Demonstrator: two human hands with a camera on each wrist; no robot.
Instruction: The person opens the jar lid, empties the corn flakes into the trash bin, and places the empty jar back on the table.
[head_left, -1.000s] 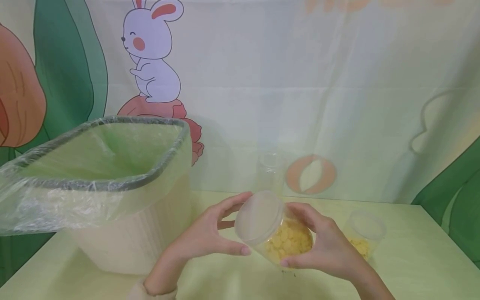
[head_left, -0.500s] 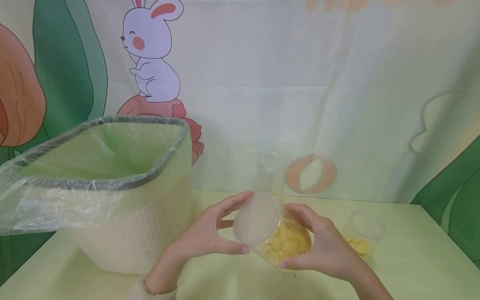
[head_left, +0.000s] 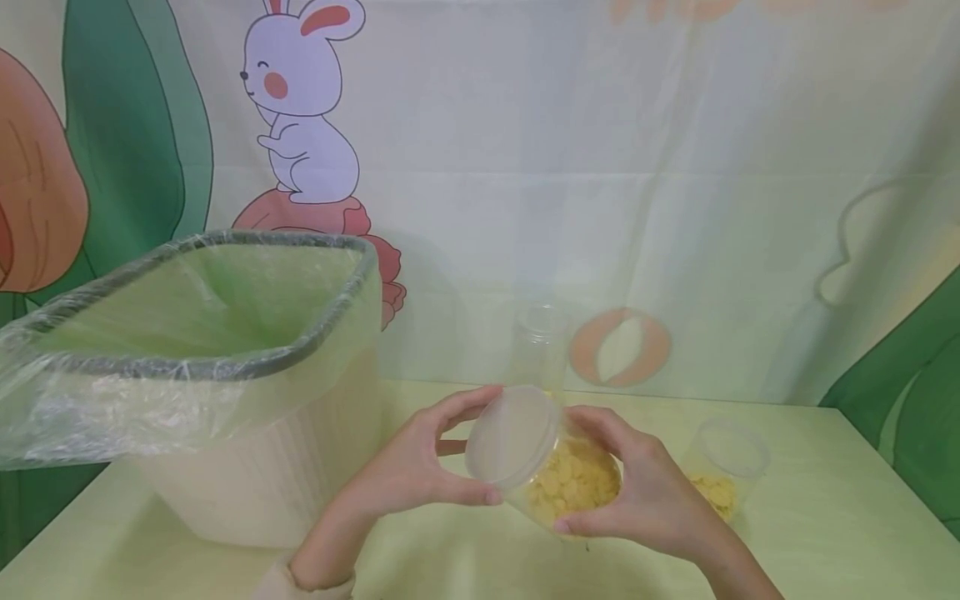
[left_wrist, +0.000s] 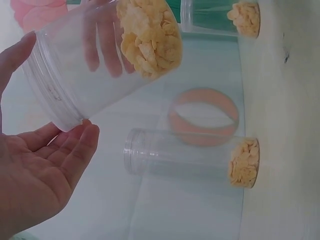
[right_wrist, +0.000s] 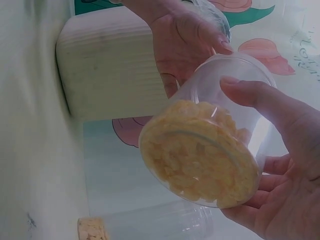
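My right hand (head_left: pixel 652 492) grips a clear plastic jar (right_wrist: pixel 200 155) around its side, thumb and fingers on opposite sides. Yellow flakes (head_left: pixel 573 479) fill part of it at the base end. The jar is tilted above the table, its translucent lid (head_left: pixel 513 437) facing left and up. Around that lid's rim my left hand (head_left: pixel 420 454) holds on, with thumb below and fingertips above in the head view. In the left wrist view, its fingers (left_wrist: pixel 82 145) touch the rim (left_wrist: pixel 55 90). Whether the lid is screwed tight I cannot tell.
A waste bin (head_left: pixel 255 483) lined with a clear bag (head_left: pixel 135 408) stands at the left. Behind the held jar is a tall clear jar (head_left: pixel 538 350) with flakes at its bottom. Another jar (head_left: pixel 731 454) with flakes stands at the right. A printed curtain (head_left: pixel 465 167) hangs behind the table.
The held jar and my right hand have shifted slightly left. The flakes inside have settled a little differently. Both hands keep their hold.
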